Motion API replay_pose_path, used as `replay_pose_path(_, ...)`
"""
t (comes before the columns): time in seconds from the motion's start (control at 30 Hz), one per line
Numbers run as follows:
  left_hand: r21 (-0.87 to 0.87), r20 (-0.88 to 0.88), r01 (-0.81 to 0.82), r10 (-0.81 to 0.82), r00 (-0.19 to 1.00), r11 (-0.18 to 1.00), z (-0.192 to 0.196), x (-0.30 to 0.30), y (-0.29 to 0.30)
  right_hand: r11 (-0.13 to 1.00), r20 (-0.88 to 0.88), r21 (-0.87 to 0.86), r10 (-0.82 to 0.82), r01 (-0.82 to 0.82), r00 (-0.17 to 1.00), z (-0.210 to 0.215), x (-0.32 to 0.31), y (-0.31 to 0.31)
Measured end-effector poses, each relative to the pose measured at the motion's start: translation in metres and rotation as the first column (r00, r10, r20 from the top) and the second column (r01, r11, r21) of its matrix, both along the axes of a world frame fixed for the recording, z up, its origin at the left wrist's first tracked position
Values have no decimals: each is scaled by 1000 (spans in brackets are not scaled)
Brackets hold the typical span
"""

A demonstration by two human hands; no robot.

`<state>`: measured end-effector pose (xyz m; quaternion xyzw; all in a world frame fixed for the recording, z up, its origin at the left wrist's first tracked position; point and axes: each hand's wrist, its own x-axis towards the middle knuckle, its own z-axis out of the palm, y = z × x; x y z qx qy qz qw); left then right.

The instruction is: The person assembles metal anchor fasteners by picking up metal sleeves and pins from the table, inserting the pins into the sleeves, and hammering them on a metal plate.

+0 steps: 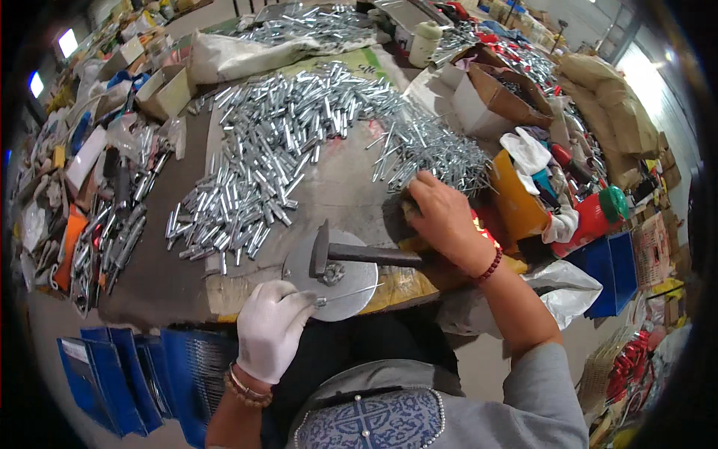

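My left hand (271, 325), in a white glove, pinches a thin metal rod (351, 292) with a thicker collar beside the fingertips. The rod points right, above a round grey metal plate (350, 305) at the table's near edge. On that plate rests a hammer (374, 255), its head to the left and its dark handle reaching right. My bare right hand (447, 223) is closed at the near edge of a heap of thin metal pins (441, 153); what its fingers hold, if anything, is hidden. Farther left spreads a large pile of short metal tubes (262, 161).
An orange-yellow bin (517, 198) with gloves stands right of my right hand, a red jar with a green lid (594, 217) beyond it. An open cardboard box (497, 97) sits behind. Tools (123, 202) crowd the left; blue trays (191, 374) are below the table.
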<state>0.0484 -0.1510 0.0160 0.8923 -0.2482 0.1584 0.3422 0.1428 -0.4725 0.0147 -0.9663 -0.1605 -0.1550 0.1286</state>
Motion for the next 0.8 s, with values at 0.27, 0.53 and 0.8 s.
replay_pose_path(0.27, 37, -80, -17, 20, 997, 999, 0, -6, 4, 928, -166, 371, 101, -32, 981, 27, -24, 22)
replay_pose_path(0.53, 42, -94, 10, -6, 996, 999, -1, 3, 2, 834, -219, 424, 473, -353, 854, 31, -72, 80)
replay_pose_path(0.8, 180, -56, -69, 80, 995, 981, -3, -4, 19, 811, -233, 300, 573, -503, 785, 40, -60, 104)
